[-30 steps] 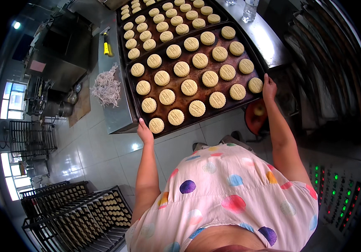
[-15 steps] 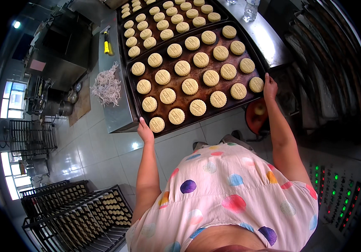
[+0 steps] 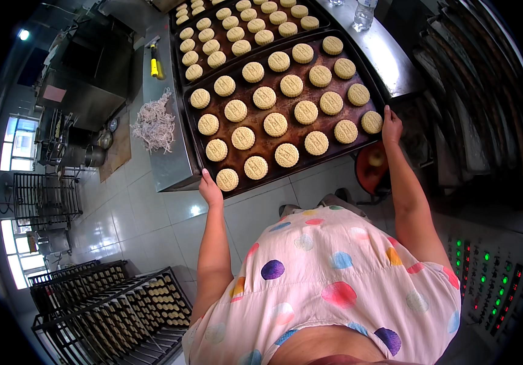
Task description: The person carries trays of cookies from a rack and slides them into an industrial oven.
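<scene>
Both my hands grip a dark baking tray (image 3: 237, 111) by its near corners. My left hand (image 3: 210, 189) is closed on the near left corner, thumb on the rim and fingers hidden below. At the near right corner my right hand (image 3: 391, 126) holds the rim the same way. Rows of round, pale, unbaked-looking mooncakes (image 3: 275, 125) with stamped tops and fluted sides lie spaced apart on the tray. Its near edge juts out past the metal table. A second tray of mooncakes (image 3: 235, 34) sits right behind it, and part of another shows farther back.
Left of the trays, a yellow-handled tool (image 3: 154, 67) and a heap of pale shredded strips (image 3: 155, 125) lie on the metal surface. A water bottle (image 3: 364, 15) stands at the far right. Loaded racks (image 3: 115, 316) are at lower left, a lit control panel (image 3: 489, 283) at lower right.
</scene>
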Demonstrator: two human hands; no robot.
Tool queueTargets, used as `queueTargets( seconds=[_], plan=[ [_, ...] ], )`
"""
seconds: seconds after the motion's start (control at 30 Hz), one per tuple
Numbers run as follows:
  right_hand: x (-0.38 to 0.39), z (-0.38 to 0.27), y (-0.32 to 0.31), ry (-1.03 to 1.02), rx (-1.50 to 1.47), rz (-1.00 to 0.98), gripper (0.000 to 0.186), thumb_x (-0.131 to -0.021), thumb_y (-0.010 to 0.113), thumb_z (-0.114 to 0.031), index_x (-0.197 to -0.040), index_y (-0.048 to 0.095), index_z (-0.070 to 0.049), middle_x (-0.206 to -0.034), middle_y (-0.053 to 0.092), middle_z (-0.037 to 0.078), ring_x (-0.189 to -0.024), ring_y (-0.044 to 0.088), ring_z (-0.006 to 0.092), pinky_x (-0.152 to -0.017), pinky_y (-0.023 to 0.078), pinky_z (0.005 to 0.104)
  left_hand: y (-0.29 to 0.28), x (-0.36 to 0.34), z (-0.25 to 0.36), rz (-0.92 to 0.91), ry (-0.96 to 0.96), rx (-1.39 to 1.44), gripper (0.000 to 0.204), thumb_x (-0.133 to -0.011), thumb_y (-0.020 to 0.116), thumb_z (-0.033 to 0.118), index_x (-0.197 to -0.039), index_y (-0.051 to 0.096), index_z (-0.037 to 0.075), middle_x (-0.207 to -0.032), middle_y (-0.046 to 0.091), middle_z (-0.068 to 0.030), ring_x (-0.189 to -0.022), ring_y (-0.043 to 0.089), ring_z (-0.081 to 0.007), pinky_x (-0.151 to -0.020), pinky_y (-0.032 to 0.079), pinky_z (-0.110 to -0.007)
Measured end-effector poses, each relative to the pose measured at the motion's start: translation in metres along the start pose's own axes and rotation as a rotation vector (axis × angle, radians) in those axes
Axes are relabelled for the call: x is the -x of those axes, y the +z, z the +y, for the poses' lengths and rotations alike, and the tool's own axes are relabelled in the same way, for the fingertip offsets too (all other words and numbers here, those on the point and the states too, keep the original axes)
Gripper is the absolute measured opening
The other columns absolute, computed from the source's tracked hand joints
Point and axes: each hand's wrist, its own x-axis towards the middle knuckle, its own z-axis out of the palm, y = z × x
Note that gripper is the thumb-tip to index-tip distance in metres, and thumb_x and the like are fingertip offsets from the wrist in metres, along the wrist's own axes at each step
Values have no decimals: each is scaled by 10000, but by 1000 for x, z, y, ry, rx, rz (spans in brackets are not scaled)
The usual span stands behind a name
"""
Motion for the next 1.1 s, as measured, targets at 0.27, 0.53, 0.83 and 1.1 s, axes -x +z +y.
queueTargets(
  seconds=[0.27, 0.53, 0.83, 1.1],
  plan=[
    [-1, -1, 0, 6, -2, -8, 489, -868, 511, -450, -1029, 636, -6, -940, 637, 219, -913, 616, 335, -793, 459, 361, -2, 1, 6, -9, -8, -14, 596, -934, 373, 460, -860, 605, -84, -762, 594, -279, -719, 535, -451, -655, 413, -468],
    [-2, 2, 1, -8, -22, 1, 479, -869, 517, -436, -1017, 637, 3, -928, 640, 216, -897, 622, 327, -789, 460, 356, 0, 0, 3, -8, -30, -17, 596, -931, 377, 462, -862, 608, -83, -775, 596, -282, -736, 543, -453, -658, 413, -473],
    [2, -4, -1, 0, -8, 6, 488, -863, 523, -444, -1017, 635, 4, -922, 640, 219, -894, 623, 325, -786, 460, 351, 1, -1, -2, -9, -27, 0, 596, -928, 381, 465, -877, 611, -83, -790, 603, -278, -741, 547, -447, -664, 419, -464],
    [1, 4, -1, 25, 25, 29, 508, -851, 518, -479, -1002, 647, -11, -924, 639, 216, -900, 617, 338, -791, 460, 364, 0, 6, 17, 170, -105, 65, 549, -857, 538, 468, -778, 623, -69, -707, 627, -201, -634, 569, -330, -628, 426, -422]
  ],
)
